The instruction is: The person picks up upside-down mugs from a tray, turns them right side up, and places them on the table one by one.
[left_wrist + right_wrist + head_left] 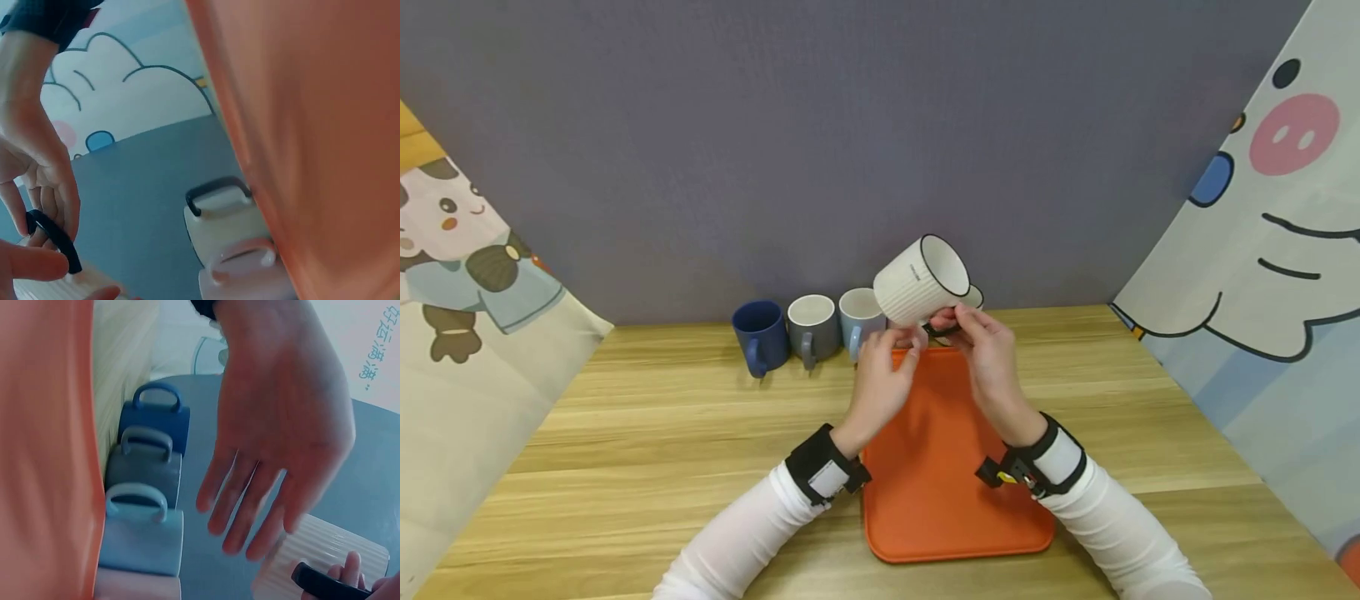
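A white ribbed mug (906, 287) with a black rim is raised and tilted, its mouth toward the upper right. My right hand (988, 350) grips its black handle (59, 240). My left hand (880, 379) is at the mug's underside, fingers fairly straight and spread in the right wrist view, fingertips right at the ribbed wall. Behind the hands stands another white mug (976, 297) with a black rim, mostly covered in the head view. A pink mug (240, 278) beside it shows in the left wrist view.
A dark blue mug (760, 335), a grey mug (816, 325) and a light blue mug (860, 308) stand in a row by the grey back wall (760, 150). An orange tray (955, 508) lies below the hands on the wooden table (662, 442). Printed cloths flank both sides.
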### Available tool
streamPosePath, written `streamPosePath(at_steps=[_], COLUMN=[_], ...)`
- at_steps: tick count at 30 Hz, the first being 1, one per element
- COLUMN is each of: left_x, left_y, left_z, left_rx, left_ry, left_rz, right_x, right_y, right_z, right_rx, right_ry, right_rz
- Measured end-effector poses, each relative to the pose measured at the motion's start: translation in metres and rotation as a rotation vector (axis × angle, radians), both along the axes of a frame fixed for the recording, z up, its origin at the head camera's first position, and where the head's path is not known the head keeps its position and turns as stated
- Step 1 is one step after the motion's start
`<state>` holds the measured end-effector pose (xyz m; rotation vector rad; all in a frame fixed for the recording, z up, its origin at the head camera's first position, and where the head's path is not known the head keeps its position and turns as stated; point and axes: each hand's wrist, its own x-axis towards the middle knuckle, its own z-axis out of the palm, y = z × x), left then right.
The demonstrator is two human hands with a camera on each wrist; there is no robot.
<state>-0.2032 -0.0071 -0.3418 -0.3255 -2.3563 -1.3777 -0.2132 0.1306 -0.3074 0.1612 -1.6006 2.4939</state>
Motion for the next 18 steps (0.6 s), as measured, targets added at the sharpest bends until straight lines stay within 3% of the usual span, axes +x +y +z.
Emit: streamPosePath(at_steps=[7, 14, 18], left_x=[0.002, 0.004, 0.004], left_y=[-0.005, -0.016, -0.023], left_z=[-0.007, -0.018, -0.023], left_rx=[-0.237, -0.433, -0.498], left_ry=[0.084, 0.261, 0.336], left_rz=[0.039, 0.087, 0.126], right_x=[-0.007, -0.017, -0.021], right_y=[0.010, 0.022, 0.028], right_z=[-0.001, -0.007, -0.009], right_rx=[0.088, 0.129, 0.121], right_ry=[0.076, 0.119, 0.117], right_rz=[-0.108, -0.169, -0.193])
